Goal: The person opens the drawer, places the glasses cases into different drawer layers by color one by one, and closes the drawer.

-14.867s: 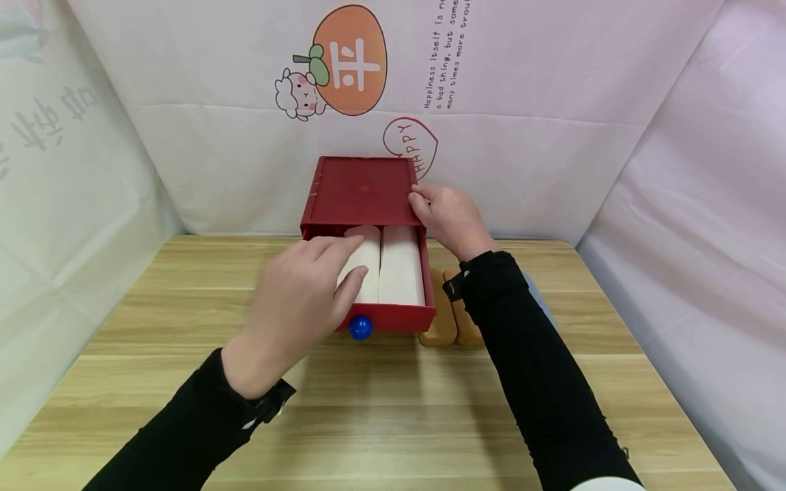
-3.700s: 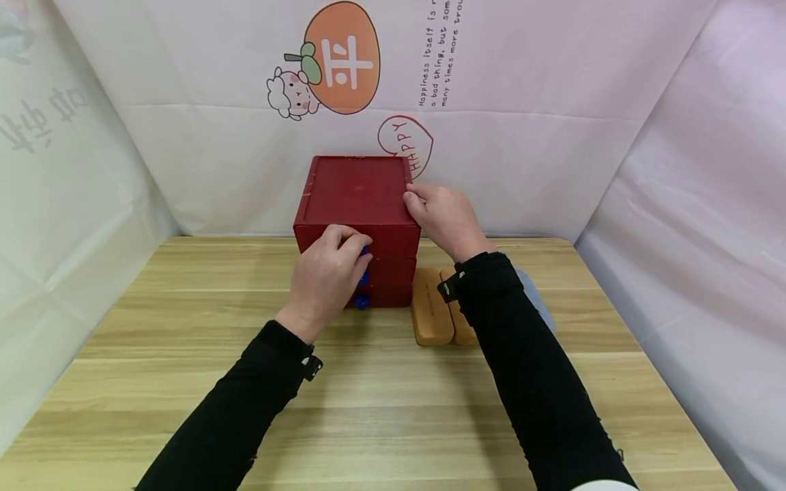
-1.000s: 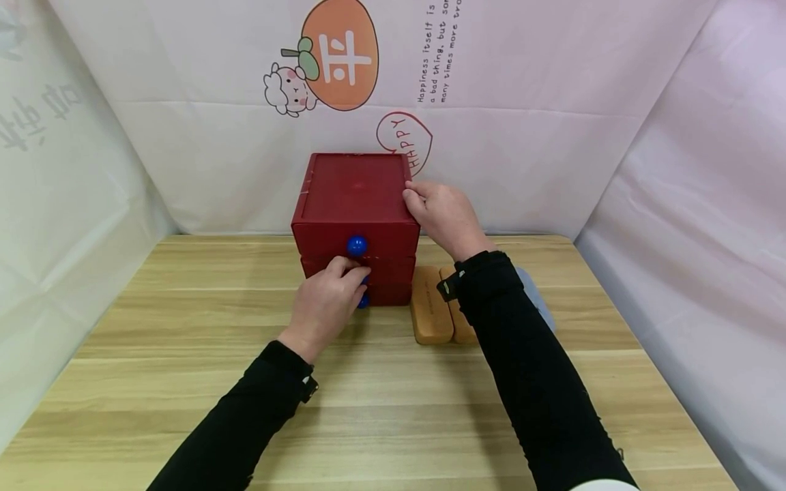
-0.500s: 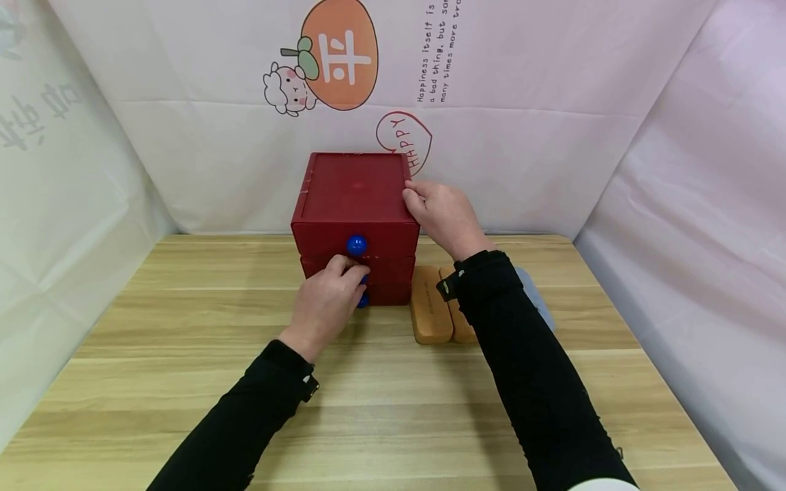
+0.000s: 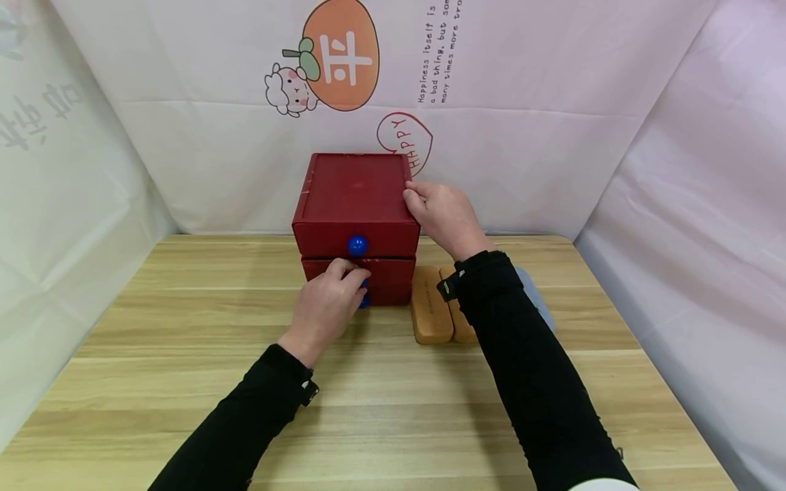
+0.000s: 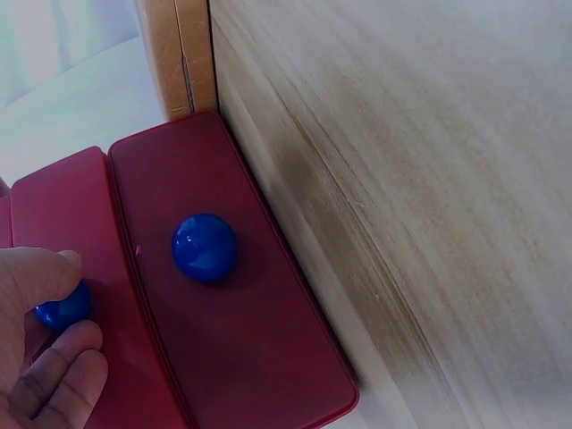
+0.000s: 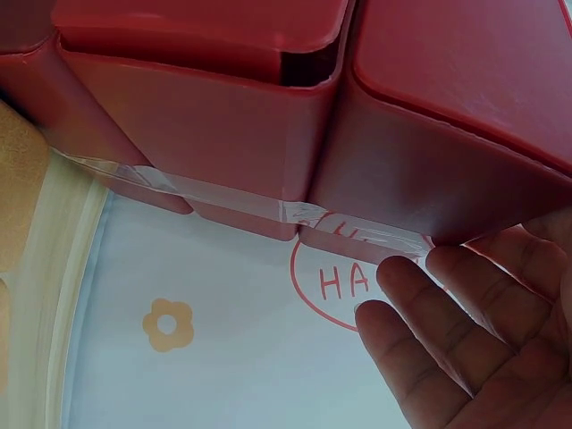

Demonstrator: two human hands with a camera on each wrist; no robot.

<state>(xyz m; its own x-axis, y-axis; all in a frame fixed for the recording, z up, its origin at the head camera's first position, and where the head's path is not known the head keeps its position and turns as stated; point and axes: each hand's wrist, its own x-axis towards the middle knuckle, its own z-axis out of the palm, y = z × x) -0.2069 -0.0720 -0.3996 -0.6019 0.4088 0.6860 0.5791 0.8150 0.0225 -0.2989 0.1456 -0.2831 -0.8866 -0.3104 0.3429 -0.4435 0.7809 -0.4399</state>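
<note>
A dark red three-drawer cabinet [image 5: 357, 187] stands at the back of the table, with a blue round knob [image 5: 357, 245] on its top drawer. My left hand [image 5: 325, 300] pinches the middle drawer's blue knob [image 6: 64, 308] between thumb and fingers. That drawer sits slightly forward, leaving a dark gap [image 7: 308, 68] at its side in the right wrist view. Below it, the bottom drawer's knob [image 6: 204, 248] is free. My right hand [image 5: 445, 215] touches the cabinet's upper right edge, its fingers [image 7: 447, 308] fairly straight along the side.
Two tan rounded blocks [image 5: 432, 307] lie on the wood-grain table [image 5: 381, 416] right of the cabinet, partly behind my right sleeve. Past that sleeve shows a blue-grey item [image 5: 535, 296]. A white printed cloth [image 5: 522, 136] hangs behind. Clear tape [image 7: 232, 198] runs along the cabinet's side.
Earlier the top drawer stood pulled out with two white rounded things inside; it is now pushed in. My left hand moved down to the middle knob, and that drawer has just come slightly forward.
</note>
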